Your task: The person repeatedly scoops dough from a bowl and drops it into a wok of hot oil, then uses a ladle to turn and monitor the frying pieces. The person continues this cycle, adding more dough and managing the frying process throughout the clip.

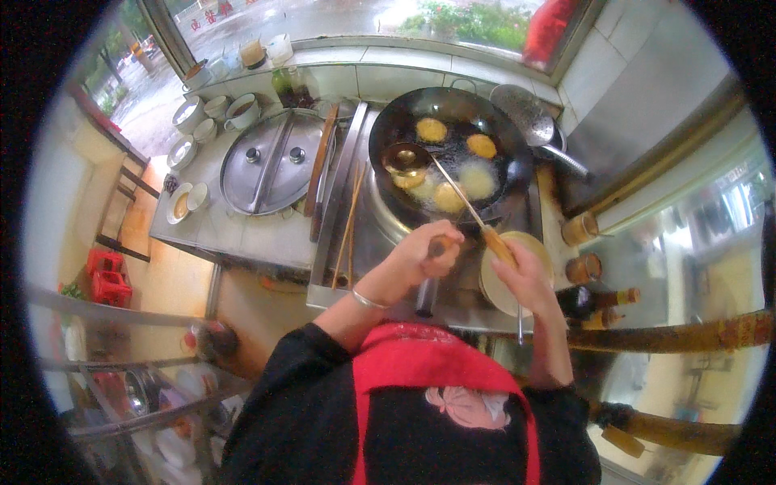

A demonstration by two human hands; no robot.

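Note:
A large black wok (521, 170) holds dark oil with several round golden fritters (431, 130) floating in it; one near the right side is paler (478, 179). My right hand (526, 273) grips the wooden handle of a metal ladle (407, 159), whose round bowl sits at the left side of the wok. Below the wok's near edge, my left hand (439, 248) is closed around a dark-ended wooden handle; what that handle belongs to is mostly hidden. A pale round bowl (491, 282) stands partly behind my right hand.
A perforated skimmer (518, 103) and a steel ladle (539, 130) lie right of the wok. Left are a split round metal lid (236, 176), long wooden chopsticks (350, 224), white cups (189, 114) and small dishes (182, 151). Bottles (576, 300) stand at the right edge.

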